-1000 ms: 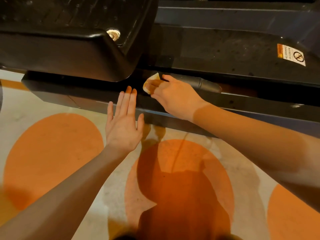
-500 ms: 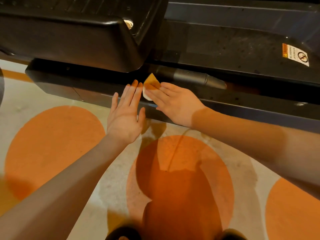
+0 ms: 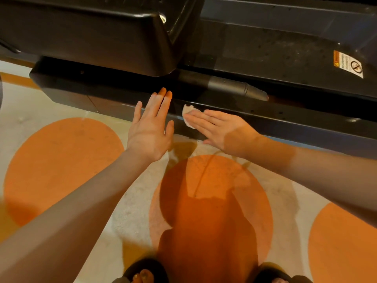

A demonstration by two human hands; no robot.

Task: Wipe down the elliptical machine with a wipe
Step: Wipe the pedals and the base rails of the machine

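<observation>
Pale speckled flooring (image 3: 130, 217) with large orange circles (image 3: 59, 166) runs beneath the scene, and the black base of the elliptical machine (image 3: 275, 117) crosses the upper part of the view.

A small white wipe (image 3: 187, 115) lies on the front edge of the machine's low base rail, pressed there under the fingertips of the right hand (image 3: 220, 129). That hand lies flat, fingers straight and close together, pointing left along the rail; only the left end of the wipe shows past the fingertips. The right forearm comes in from the right edge of the frame.

Just beside the wipe, to its left and apart from it, the left hand (image 3: 151, 127) is spread flat with straight fingers pointing up toward the machine. It holds nothing; its fingertips overlap the dark rail, though whether they touch it cannot be told.

Above the hands, a bulky black foot pedal (image 3: 91, 35) overhangs the rail, with a pale round fitting at its upper right corner. A dark grey tube (image 3: 230, 86) runs out from under the pedal to the right, tapering at its end. Farther right, on the machine's dusty upper panel, sits a white and orange warning sticker (image 3: 347, 64).

At the bottom edge, two feet in dark sandals (image 3: 144, 271) stand on the central orange circle, within the person's shadow.
</observation>
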